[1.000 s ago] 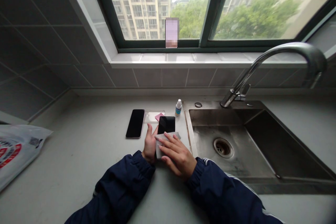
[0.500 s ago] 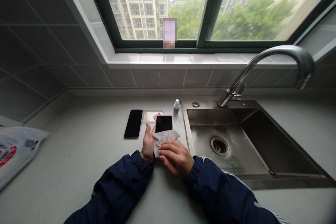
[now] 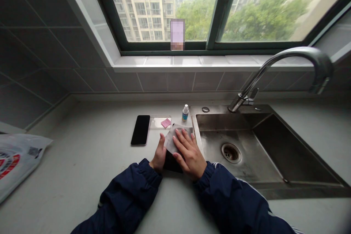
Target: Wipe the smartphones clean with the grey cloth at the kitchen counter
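Observation:
A black phone (image 3: 171,163) lies flat on the grey counter (image 3: 90,161), mostly covered. My left hand (image 3: 159,155) grips its left edge, fingers curled around it. My right hand (image 3: 189,152) lies flat with fingers stretched out, pressing a grey cloth (image 3: 175,136) onto the far end of the phone's screen. A second black phone (image 3: 140,129) rests untouched on the counter to the left. Behind the cloth sit a clear tray (image 3: 156,123) holding a pink slip (image 3: 166,122) and a small white bottle (image 3: 185,112) with a blue label.
A steel sink (image 3: 263,150) with its drain (image 3: 231,152) lies directly right of my hands, and a curved faucet (image 3: 276,69) arches over it. A printed plastic bag (image 3: 16,161) lies at the counter's left. A tiled wall and window sill (image 3: 208,62) rise behind.
My right hand has opened flat and pushed the cloth away from me, from the near end of the phone to its far end. My left hand still holds the phone's edge.

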### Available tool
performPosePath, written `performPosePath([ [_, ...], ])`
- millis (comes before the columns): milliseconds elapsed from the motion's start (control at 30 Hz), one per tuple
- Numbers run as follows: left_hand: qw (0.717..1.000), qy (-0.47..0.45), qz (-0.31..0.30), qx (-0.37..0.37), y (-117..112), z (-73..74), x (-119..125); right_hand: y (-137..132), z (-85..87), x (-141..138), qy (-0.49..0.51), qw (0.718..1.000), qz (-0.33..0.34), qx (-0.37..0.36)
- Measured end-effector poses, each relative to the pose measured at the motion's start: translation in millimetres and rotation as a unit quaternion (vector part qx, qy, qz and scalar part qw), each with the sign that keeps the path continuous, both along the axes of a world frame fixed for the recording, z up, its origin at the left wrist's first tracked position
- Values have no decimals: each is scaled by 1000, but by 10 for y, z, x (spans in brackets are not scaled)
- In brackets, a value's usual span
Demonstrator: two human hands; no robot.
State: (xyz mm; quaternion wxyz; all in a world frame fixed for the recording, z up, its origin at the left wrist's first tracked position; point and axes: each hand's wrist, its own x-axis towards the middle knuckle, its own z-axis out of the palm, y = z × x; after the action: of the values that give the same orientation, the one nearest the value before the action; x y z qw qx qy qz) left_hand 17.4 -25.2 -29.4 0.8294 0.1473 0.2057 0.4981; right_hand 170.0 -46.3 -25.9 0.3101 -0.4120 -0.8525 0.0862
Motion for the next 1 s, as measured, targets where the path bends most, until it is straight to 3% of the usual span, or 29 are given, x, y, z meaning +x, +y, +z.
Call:
performPosePath([
  [200,999,15,24,-18,6,146,-53,-107,65,-68,77,987,141,30],
  [367,1000,10,15,-13,30,100,-44,-31,21,-35,124,988,81,33],
  [600,1000,3,5,-2,26,104,-33,25,-61,-7,74,997,-12,-10],
  [700,1000,16,10,6,28,113,-36,-15,-18,-17,83,997,6,-2],
  [867,999,34,26,19,25,117,-36,-73,38,-27,143,984,101,35],
  [1000,998,42,27,28,21,101,-30,-64,3,-2,161,982,90,38],
])
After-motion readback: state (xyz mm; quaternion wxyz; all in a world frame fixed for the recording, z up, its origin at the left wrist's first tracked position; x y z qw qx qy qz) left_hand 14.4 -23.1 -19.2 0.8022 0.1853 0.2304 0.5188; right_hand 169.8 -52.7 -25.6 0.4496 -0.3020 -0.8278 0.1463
